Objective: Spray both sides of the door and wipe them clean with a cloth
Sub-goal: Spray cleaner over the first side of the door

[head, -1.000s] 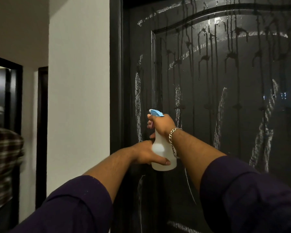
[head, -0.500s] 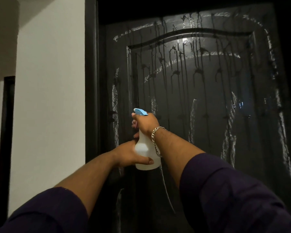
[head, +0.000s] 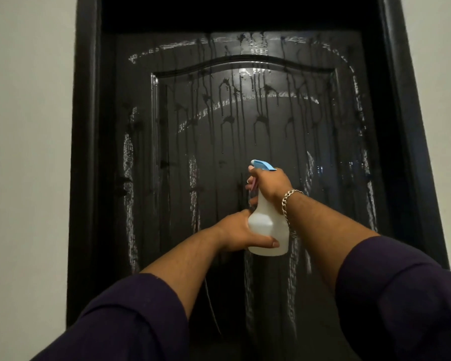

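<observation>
Pale walls (head: 29, 152) are now flanking the black door (head: 245, 126) on both sides; it is sitting centred, streaked with drips. Right hand (head: 270, 183) is gripping the neck of the white spray bottle (head: 267, 230), left hand (head: 241, 231) cupping its base. No label is showing.

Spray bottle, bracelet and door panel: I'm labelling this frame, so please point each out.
spray bottle (head: 267, 230), head view, on its white body.
bracelet (head: 287, 201), head view, on the chain at the right wrist.
door (head: 245, 126), head view, on the wet upper panel.
</observation>
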